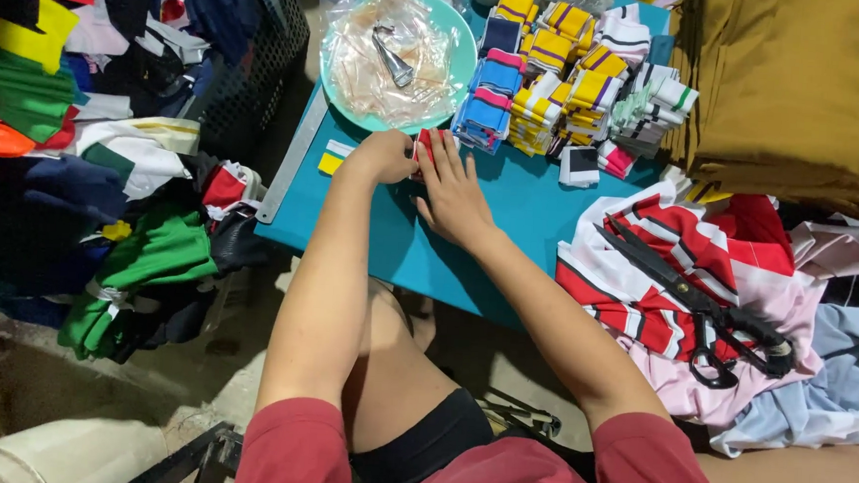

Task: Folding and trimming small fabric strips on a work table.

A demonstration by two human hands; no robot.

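Left hand (383, 157) pinches a small red fabric piece (425, 145), apparently; right hand (454, 196) lies flat, fingers spread, on the tabletop (510, 192). A slip could topple the neighbouring stacks (556, 72).

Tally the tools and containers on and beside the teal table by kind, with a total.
Large black-handled scissors: 1
Round mint-green plastic bowl: 1
Long grey metal ruler: 1
Small metal clip inside the bowl: 1
Total: 4

tight room ahead, open counter to the right
bowl (464, 52) and cloth stacks (556, 72) block ahead; bare counter (520, 197) lies open before the scissors (701, 300).
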